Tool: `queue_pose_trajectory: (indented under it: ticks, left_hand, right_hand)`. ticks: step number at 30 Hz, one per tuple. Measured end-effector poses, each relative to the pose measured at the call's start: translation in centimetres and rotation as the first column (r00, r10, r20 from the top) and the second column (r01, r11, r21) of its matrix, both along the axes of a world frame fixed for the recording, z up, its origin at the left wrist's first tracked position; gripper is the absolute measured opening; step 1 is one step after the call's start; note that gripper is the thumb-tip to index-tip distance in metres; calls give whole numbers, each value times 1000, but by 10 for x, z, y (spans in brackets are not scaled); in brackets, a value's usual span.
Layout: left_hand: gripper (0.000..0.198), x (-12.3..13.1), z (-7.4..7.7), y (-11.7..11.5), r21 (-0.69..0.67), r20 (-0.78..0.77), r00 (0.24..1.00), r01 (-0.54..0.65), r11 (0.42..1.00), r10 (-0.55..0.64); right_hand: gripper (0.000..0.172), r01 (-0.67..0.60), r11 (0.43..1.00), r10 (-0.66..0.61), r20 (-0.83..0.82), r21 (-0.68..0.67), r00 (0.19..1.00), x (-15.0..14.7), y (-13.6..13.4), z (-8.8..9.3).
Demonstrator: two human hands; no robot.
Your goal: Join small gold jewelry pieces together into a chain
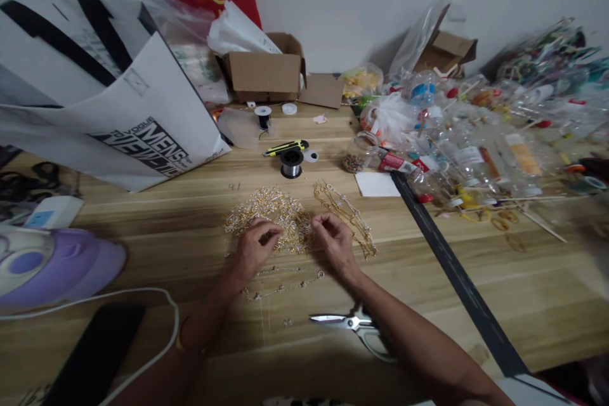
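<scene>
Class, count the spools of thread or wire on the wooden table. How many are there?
2. A silver wire spool beside the yellow utility knife; a dark thread spool nearer the cardboard box. The clutter may hide more.

A: What lies by the hands?
B: A loose heap of small gold and silver links (271, 216) on the table, tangled and flat, touched by both.
A: Anything apart from it?
B: A gold chain (347, 216) just right, strung out diagonally, and thin silver chains (283, 282) nearer, between the wrists.
</scene>
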State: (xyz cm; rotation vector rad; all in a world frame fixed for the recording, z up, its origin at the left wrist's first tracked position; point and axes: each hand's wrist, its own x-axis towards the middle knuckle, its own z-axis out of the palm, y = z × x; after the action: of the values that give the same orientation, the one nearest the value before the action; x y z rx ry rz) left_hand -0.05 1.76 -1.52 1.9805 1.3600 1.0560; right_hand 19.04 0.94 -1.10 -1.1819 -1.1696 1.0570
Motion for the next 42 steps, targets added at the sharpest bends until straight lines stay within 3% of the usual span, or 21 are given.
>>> queue_pose_trajectory:
  ticks: [4, 13, 19, 29, 36, 42]
  left_hand:
    - [6, -1, -1, 2, 28, -53, 998, 23, 999, -22]
    - [10, 5, 5, -4, 154, -317, 933, 227, 962, -169]
    - [14, 6, 3, -3, 133, -394, 903, 240, 962, -171]
    - [12, 1, 0, 5, 128, -148, 986, 93, 987, -73]
    - [10, -2, -1, 8, 85, -83, 995, 62, 994, -54]
    - [6, -4, -4, 8, 20, 19, 999, -36, 999, 35]
  right_hand:
    - [18, -12, 1000, 12, 13, 5, 1000, 0, -1, 1]
    - [17, -20, 1000, 20, 29, 0, 999, -1, -2, 2]
    - [16, -33, 999, 33, 37, -3, 999, -1, -2, 3]
    - [17, -34, 999, 34, 13, -22, 999, 0, -1, 2]
    - [17, -35, 999, 35, 18, -21, 999, 0, -1, 2]
    - [17, -32, 999, 32, 16, -20, 999, 0, -1, 3]
